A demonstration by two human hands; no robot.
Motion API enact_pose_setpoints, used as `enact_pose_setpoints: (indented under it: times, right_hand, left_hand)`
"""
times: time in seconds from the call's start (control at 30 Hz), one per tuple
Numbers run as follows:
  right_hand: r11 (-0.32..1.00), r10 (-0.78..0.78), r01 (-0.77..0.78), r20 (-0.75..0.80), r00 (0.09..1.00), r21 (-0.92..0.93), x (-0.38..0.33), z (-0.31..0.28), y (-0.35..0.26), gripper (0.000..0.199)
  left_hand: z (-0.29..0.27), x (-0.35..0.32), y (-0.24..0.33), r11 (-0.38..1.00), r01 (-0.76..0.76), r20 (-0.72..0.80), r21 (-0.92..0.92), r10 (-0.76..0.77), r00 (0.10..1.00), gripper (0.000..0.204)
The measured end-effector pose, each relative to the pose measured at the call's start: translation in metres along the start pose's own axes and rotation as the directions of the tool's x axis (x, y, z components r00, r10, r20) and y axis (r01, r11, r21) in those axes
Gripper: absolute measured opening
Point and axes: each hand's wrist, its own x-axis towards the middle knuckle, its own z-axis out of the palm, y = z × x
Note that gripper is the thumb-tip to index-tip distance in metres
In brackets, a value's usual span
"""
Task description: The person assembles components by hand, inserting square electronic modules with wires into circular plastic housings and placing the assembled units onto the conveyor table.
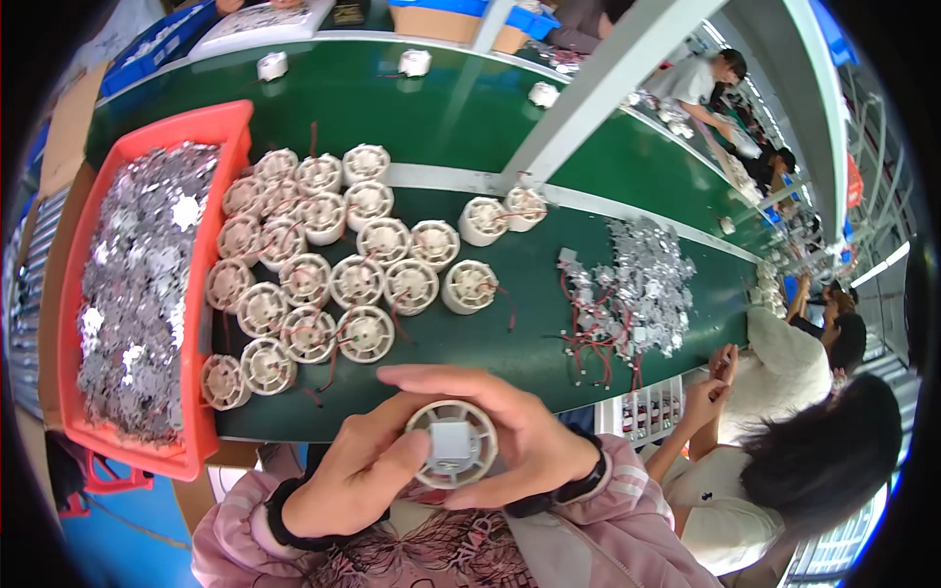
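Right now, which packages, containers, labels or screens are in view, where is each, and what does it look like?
Red bin: left of the belt, long rectangular plastic tray, full of silvery metal pieces.
Blue crate: top left beyond the belt, rectangular, blue.
Cardboard box: top centre, brown with a blue lid or tray on it.
White tray: right of the hands at the belt's near edge, holding small dark parts.
No screens or readable labels visible.

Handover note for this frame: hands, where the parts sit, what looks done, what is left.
Left hand and right hand together grip one round white housing, thumb pressing a square grey plate at its centre.
About two dozen similar housings with red wires stand grouped on the green table.
The red bin holds silvery metal plates; another pile with red wires lies to the right.
Which housings are finished cannot be told.
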Motion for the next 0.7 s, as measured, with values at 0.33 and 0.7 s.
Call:
enact_pose_setpoints:
  times: [0.33, 0.7]
  right_hand:
    - [0.980, 0.015, -0.018, -0.016, 1.000, -0.197, 0.001, -0.012, -0.004, 0.079]
    - [0.989, 0.143, -0.139, -0.079, 0.987, 0.052, 0.005, -0.005, -0.008, 0.077]
  left_hand:
    - [-0.006, -0.002, 0.009, 0.950, 0.237, 0.049, -0.205, -0.232, 0.971, 0.067]
    - [-0.001, -0.003, 0.015, 0.963, 0.202, -0.061, -0.177, -0.215, 0.975, 0.048]
